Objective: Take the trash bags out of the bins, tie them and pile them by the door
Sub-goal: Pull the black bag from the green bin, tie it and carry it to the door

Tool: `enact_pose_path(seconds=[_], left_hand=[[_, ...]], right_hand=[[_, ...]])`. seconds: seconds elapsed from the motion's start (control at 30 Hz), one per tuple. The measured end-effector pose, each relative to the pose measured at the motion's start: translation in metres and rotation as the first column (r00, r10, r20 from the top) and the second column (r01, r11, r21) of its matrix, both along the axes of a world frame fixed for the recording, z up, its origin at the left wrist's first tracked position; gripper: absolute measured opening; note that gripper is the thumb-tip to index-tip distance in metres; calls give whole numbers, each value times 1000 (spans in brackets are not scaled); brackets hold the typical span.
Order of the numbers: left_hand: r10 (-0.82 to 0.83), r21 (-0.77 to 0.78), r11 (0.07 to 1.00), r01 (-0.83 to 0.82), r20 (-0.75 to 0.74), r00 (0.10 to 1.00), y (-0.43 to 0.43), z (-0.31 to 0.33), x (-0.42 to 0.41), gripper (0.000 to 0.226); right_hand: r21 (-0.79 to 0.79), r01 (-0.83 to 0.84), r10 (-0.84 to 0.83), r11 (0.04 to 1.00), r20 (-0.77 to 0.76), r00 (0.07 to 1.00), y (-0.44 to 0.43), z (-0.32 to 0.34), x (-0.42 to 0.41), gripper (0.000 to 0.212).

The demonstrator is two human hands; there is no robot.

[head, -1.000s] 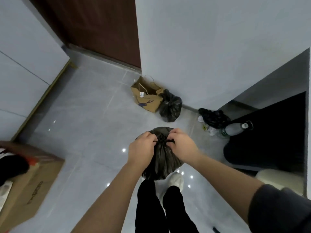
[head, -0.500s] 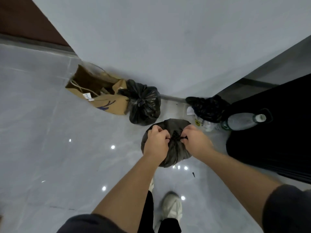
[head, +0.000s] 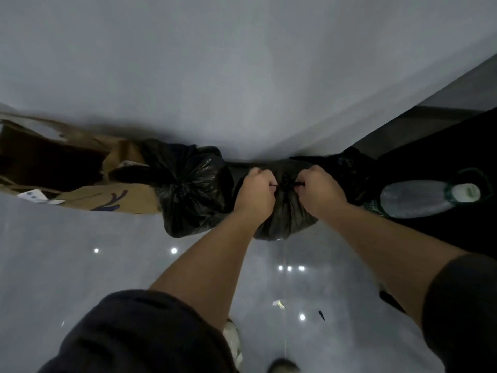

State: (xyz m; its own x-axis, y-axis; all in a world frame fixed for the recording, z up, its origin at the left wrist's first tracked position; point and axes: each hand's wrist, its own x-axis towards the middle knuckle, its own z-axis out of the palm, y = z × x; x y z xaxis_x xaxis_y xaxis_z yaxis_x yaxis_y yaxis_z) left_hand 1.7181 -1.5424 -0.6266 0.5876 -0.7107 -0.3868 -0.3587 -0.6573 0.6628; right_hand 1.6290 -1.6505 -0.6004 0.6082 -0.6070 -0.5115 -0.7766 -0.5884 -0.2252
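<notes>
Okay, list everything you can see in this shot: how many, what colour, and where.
held black plastic trash bag: one, black, centre, at the foot of the grey wall.
knotted black plastic trash bag: one, black, just left of the held one.
crumpled black plastic bag: one, black, behind the right grip.
brown paper shopping bag: one, brown with a blue mark, lying far left.
clear plastic bottle: one, clear with a white cap, right.
small scraps: two, one pale, one black, on the glossy grey floor.
pale shoes: two, bottom centre.
left grip: one, bare, pinching the held bag's tie.
right grip: one, bare, pinching the other tie end.
</notes>
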Motion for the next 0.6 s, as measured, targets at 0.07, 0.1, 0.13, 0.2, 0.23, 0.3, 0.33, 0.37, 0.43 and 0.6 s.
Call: enact_pose_path(seconds=[0.07, 0.1, 0.13, 0.2, 0.23, 0.3, 0.33, 0.37, 0.43, 0.6], left_hand=[[-31, 16, 999, 30, 17, 999, -3, -16, 7, 11], [-32, 20, 999, 32, 21, 999, -3, -22, 10, 12], [-28, 20, 999, 27, 21, 999, -4, -27, 12, 12], [-25, 16, 1000, 24, 20, 999, -5, -34, 18, 13], [-25, 13, 1000, 24, 22, 999, -6, -35, 21, 12], [-17, -5, 1000, 17, 28, 999, -9, -37, 26, 13], [-11, -17, 1000, 11, 27, 1000, -11, -36, 27, 13], [-8, -30, 1000, 9, 20, 1000, -13, -35, 29, 12], [-23, -48, 999, 23, -4, 1000, -14, -34, 29, 14], [-98, 37, 995, 97, 28, 995, 12, -25, 18, 41]], right_hand=[[2, 10, -10, 1000, -5, 1000, -1, -18, 5, 22], [-2, 24, -24, 1000, 2, 1000, -1, -26, 7, 21], [-7, 41, -41, 999, 13, 999, -1, -33, 10, 21], [-22, 69, -68, 997, 27, 997, -2, -42, 14, 21], [-27, 77, -76, 997, 35, 996, -2, -45, 17, 21], [-39, 93, -91, 995, 63, 994, -3, -47, 21, 21], [-46, 108, -105, 993, 79, 991, -5, -47, 22, 21], [-51, 131, -126, 990, 93, 988, -7, -47, 24, 21], [-26, 185, -181, 982, 109, 977, -12, -47, 25, 23], [179, 173, -200, 969, 147, 969, -9, -46, 7, 42]])
